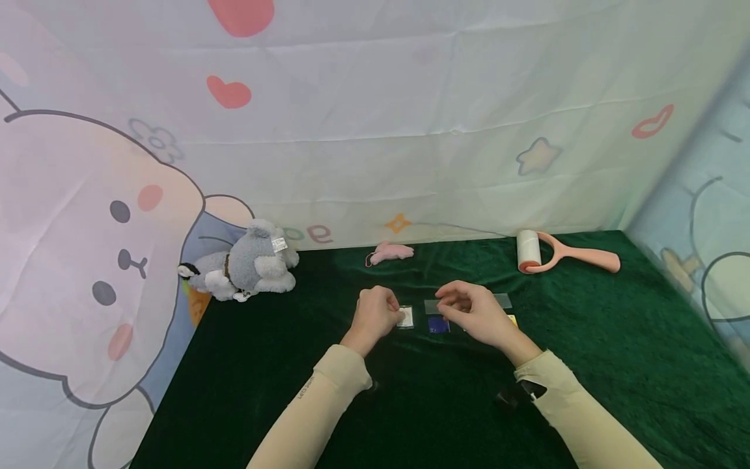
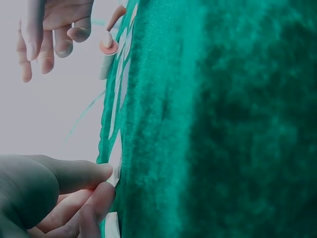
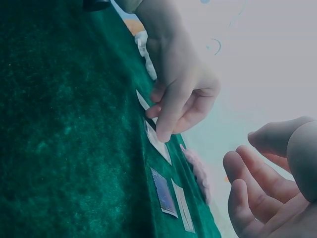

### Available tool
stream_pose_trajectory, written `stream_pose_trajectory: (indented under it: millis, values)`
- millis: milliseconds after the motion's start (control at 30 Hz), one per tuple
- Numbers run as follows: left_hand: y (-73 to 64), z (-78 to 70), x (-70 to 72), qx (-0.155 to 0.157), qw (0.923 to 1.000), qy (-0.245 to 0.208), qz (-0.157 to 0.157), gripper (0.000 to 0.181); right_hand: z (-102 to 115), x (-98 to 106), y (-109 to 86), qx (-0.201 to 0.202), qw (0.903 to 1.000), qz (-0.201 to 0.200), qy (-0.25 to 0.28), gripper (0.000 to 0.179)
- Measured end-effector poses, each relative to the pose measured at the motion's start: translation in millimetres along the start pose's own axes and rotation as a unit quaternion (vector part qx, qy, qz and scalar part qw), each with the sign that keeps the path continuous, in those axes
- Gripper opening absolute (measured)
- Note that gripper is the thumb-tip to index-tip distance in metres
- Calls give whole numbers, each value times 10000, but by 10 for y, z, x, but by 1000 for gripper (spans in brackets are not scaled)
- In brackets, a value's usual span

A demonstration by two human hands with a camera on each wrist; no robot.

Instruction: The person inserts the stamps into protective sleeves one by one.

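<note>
My left hand (image 1: pixel 376 316) pinches the edge of a small flat white packet (image 1: pixel 406 317) between thumb and forefinger, close over the green cloth. The left wrist view shows the same packet (image 2: pixel 116 158) at the fingertips. My right hand (image 1: pixel 477 312) hovers above the cloth with loosely bent fingers and holds nothing. Below its fingertips lies a small blue packet (image 1: pixel 438 325) with a notched edge, clearest in the right wrist view. A pale translucent strip (image 1: pixel 431 307) lies behind it, partly hidden by the right hand. A yellow piece (image 1: pixel 513 320) peeks out beside the right wrist.
A grey plush toy (image 1: pixel 252 264) lies at the back left. A small pink plush (image 1: pixel 391 252) with a loop lies at the back edge. A lint roller (image 1: pixel 529 252) with a pink handle is at the back right. Another white packet (image 2: pixel 112 225) lies near the left hand.
</note>
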State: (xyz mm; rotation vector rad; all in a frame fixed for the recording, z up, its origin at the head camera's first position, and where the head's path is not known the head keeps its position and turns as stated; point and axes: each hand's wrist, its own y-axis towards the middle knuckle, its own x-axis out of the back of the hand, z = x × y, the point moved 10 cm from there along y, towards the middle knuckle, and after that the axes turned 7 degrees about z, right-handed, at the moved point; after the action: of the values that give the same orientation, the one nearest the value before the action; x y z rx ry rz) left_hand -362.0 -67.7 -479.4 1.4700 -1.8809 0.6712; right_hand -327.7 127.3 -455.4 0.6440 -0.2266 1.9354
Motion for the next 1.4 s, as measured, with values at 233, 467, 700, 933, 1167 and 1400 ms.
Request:
stream_pose_trajectory:
  millis: [233, 467, 700, 933, 1167, 1400]
  values:
    - [4, -38, 91, -180, 9997, -167, -81, 14, 25, 20, -11, 27, 10000, 11, -53, 20]
    - [-18, -104, 198, -446, 9984, -249, -235, 9, 10, 59, -26, 79, 10000, 12, 42, 19]
    - [-24, -156, 120, -686, 9974, -177, -84, 9, -49, 59, -60, -112, 9999, 37, -30, 24]
    - [-30, -222, 52, -1090, 9933, -372, -19, 11, -103, -4, -97, -113, 9998, 127, -75, 26]
    - [-30, -273, -8, -1276, 9892, -715, 126, 15, -203, -77, -102, -332, 9993, 174, -71, 27]
    - [-19, -313, -39, -1260, 9891, -753, 126, 17, -265, -146, -91, -452, 9987, 210, -75, 26]
